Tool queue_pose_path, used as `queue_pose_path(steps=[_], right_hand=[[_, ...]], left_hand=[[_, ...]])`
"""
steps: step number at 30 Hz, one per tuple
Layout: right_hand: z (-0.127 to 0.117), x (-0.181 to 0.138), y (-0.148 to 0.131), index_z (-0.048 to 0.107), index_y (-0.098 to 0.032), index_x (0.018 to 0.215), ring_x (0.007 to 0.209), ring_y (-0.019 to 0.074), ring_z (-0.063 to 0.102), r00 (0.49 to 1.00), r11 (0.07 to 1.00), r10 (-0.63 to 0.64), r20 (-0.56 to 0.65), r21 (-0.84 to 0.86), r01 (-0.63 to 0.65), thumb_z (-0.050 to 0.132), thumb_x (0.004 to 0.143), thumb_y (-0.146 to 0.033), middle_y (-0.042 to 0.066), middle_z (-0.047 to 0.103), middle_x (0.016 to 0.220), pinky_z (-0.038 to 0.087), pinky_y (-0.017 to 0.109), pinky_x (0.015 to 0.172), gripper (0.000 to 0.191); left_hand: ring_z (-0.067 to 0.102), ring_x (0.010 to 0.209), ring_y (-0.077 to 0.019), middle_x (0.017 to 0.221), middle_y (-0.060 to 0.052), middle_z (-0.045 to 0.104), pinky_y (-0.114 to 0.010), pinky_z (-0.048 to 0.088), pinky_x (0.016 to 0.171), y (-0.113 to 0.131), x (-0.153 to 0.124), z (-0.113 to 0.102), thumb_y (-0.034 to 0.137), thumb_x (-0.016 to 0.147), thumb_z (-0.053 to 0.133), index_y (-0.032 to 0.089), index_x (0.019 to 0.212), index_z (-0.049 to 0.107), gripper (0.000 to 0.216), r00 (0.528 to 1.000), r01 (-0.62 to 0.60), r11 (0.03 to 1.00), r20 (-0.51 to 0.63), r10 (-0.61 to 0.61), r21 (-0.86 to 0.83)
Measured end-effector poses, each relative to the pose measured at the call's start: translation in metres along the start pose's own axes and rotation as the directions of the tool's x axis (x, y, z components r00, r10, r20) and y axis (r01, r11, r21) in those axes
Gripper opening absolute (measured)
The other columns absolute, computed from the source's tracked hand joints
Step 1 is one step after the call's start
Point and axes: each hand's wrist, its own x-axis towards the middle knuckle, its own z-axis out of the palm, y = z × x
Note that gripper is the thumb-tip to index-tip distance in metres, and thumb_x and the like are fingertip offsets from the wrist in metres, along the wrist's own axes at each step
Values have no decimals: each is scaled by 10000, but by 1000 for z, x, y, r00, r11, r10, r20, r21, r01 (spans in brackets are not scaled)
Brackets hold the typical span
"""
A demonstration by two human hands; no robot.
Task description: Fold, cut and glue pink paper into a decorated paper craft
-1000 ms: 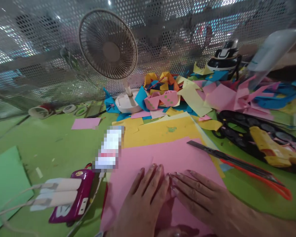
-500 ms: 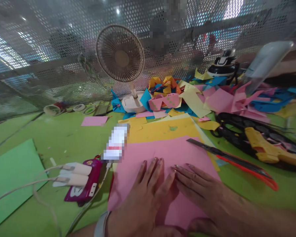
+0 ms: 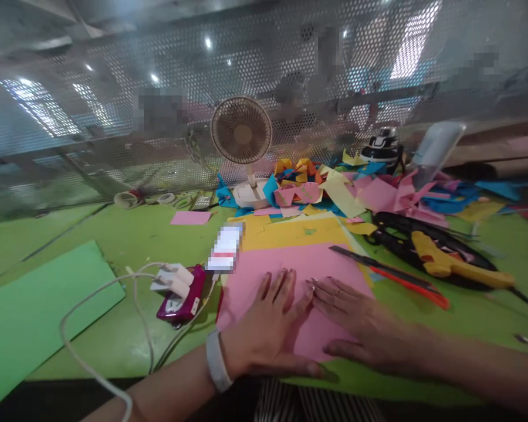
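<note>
Both of my hands rest flat on a pink sheet of paper (image 3: 255,258) near the table's front edge. My left hand (image 3: 270,325) has its fingers spread, the thumb reaching along the sheet's lower edge. Close beside it, my right hand (image 3: 356,319) lies with outstretched fingers, its fingertips near my left index finger. Neither hand grips anything. Under the pink sheet, yellow paper (image 3: 286,231) shows at the far side. A utility knife with an orange edge (image 3: 405,281) lies across the sheet's right border, blade end on the paper.
A phone (image 3: 226,247) and a purple power strip (image 3: 187,302) with white chargers lie left, near green sheets (image 3: 57,305). A yellow glue gun (image 3: 453,264) sits on a black tray (image 3: 391,225) to the right. Behind are a fan (image 3: 242,130) and paper scraps (image 3: 382,196).
The camera view has shifted back and tilted, so the table's front edge and striped clothing now show. My hands stay flat on the pink sheet in nearly the same pose.
</note>
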Motion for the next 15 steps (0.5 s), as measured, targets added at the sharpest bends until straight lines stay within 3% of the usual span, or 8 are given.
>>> queue_pose_path(steps=[10,15], right_hand=[[-5,1,-6,221,-133,1412,1352,273,159,992,998,69,101,-6,-69,377,862,-574,137,181,1465,207,453,1104,722],[-2,2,-2,178,-156,1421,1362,241,124,996,1000,23,87,15,-24,393,861,-566,117,156,1476,142,427,1120,726]], left_hand=[[-94,1338,-370,1490,-153,-70,-568,10,1055,3,-2,0,791,716,278,217,1437,-55,980,1000,12,999,13,-13,43],[-91,1339,-365,1485,-158,-93,-561,13,1055,4,-2,1,793,716,274,220,1434,-69,980,1000,8,998,22,-9,64]])
